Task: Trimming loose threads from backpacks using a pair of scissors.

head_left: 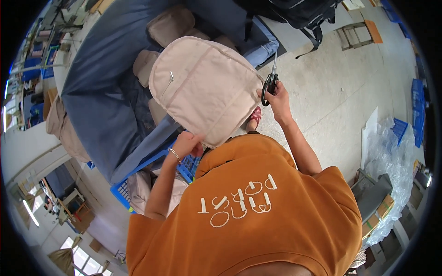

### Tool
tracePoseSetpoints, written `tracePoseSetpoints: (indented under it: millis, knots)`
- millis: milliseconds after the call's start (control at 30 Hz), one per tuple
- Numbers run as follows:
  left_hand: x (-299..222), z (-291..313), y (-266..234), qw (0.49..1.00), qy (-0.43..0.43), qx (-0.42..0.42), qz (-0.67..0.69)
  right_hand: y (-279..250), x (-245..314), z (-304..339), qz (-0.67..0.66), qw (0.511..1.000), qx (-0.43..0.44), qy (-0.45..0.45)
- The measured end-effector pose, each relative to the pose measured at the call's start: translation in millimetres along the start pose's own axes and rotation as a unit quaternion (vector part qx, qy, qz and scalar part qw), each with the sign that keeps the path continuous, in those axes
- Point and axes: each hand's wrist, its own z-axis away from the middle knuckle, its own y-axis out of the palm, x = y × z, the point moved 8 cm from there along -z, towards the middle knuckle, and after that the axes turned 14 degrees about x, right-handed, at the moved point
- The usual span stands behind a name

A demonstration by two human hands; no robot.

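A pale pink backpack [205,87] is held up in front of me, tilted, with a zipper pull showing on its panel. My left hand [188,144] is closed on its lower left edge, the fingers curled and partly hidden. At the right edge of the bag, my right hand [279,102] grips black-handled scissors [270,86], their blades pointing away from me. The thumb and fingers of that hand also lie against the bag's side; whether they pinch its fabric is hard to tell.
Behind the backpack stands a large bin lined with blue cloth [94,87], with several similar pink bags [171,24] inside. A blue plastic crate [120,193] is near my left arm. A black backpack [294,11] lies beyond. Clear plastic wrap [384,184] is piled at right.
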Motion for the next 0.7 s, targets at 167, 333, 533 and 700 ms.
tracePoseSetpoints:
  millis: [167,333,533,700]
  knots:
    - [-133.7,-12.9,49.1,0.841,0.165,0.105,-0.504,-4.6,-3.3,2.8,-0.065,0.997,-0.023,-0.018]
    - [-265.3,-61.2,137.7,0.643,0.576,0.088,-0.497,1.5,-1.9,10.8,-0.12,0.989,-0.079,-0.043]
    - [-261.7,-154.5,181.7,0.68,0.273,0.319,-0.601,1.8,-15.5,18.1,-0.066,0.981,-0.178,-0.044]
    - [-247.2,-186.0,179.6,0.697,0.231,0.36,-0.575,19.4,-11.7,37.3,-0.04,0.97,-0.237,-0.033]
